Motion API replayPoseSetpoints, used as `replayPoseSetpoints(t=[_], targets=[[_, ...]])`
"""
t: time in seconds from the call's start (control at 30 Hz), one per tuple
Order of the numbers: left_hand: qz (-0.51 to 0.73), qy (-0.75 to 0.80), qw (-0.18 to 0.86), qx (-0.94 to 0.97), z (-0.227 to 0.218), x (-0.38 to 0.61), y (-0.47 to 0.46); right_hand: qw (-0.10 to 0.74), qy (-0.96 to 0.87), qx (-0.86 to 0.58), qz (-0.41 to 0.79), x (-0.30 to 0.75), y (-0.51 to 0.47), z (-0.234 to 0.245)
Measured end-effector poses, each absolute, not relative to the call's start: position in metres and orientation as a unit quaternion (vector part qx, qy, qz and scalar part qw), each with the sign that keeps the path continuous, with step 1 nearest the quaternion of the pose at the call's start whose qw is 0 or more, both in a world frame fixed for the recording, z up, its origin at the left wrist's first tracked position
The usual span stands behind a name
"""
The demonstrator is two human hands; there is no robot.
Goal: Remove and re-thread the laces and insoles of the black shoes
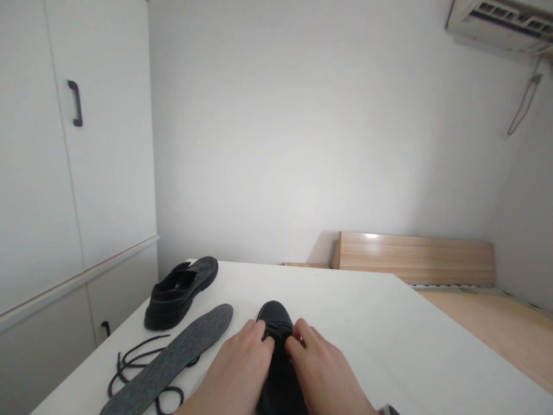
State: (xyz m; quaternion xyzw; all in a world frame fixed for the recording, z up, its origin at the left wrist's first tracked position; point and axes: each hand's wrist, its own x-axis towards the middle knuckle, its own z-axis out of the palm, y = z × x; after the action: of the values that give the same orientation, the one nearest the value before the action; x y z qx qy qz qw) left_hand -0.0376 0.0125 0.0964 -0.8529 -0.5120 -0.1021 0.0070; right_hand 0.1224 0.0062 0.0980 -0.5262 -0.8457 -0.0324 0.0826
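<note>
A black shoe (pixel 275 312) lies on the white table in front of me, its rounded toe pointing away. My left hand (pixel 244 360) is closed on the left side of its upper, with thumb and forefinger pinched near the lacing area. On the right side, my right hand (pixel 317 360) has its fingers curled and pinched against the same part. Dark shiny strands or folds cross the upper between my fingertips; whether these are lace cannot be made out. My hands hide much of the shoe's sides.
Left of my hands lies a grey insole (pixel 173 360), partly over a loose black shoelace (pixel 125 364). A second black shoe (pixel 179 294) without visible laces stands at the table's (pixel 345 311) far left. A white cabinet (pixel 108 144) borders the left; a wooden bed frame (pixel 415 253) is beyond the right.
</note>
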Motion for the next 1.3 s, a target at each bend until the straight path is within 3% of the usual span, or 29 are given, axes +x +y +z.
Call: replayPoseSetpoints(t=[0.13,0.27,0.4,0.53,0.87,0.97,1.13,1.2,1.3], targets=[[-0.292,-0.451,-0.052,-0.842,0.114,-0.041,0.015,0.321,-0.830,-0.453,0.040,0.132,0.009,0.100],[-0.485,-0.371,-0.270,-0.744,0.126,-0.045,0.025,0.535,-0.723,-0.381,0.214,0.135,0.014,0.120],[-0.470,-0.343,-0.452,-0.677,0.119,-0.040,0.037,0.561,-0.670,-0.347,0.339,0.130,0.022,0.126],[-0.431,-0.318,-0.507,-0.675,0.111,-0.033,0.041,0.570,-0.688,-0.342,0.291,0.123,0.028,0.127],[-0.422,-0.293,-0.481,-0.710,0.110,-0.043,0.040,0.501,-0.671,-0.308,0.451,0.141,0.057,0.105],[-0.443,-0.285,-0.360,-0.770,0.102,-0.045,0.044,0.449,-0.695,-0.284,0.485,0.145,0.065,0.089],[-0.481,-0.220,-0.027,-0.848,0.081,-0.048,0.044,0.442,-0.678,-0.249,0.532,0.142,0.060,0.076],[-0.490,-0.192,0.035,-0.849,0.077,-0.048,0.041,0.460,-0.644,-0.255,0.555,0.139,0.055,0.075],[-0.510,-0.188,0.046,-0.838,0.077,-0.048,0.037,0.492,-0.598,-0.284,0.566,0.135,0.050,0.076]])
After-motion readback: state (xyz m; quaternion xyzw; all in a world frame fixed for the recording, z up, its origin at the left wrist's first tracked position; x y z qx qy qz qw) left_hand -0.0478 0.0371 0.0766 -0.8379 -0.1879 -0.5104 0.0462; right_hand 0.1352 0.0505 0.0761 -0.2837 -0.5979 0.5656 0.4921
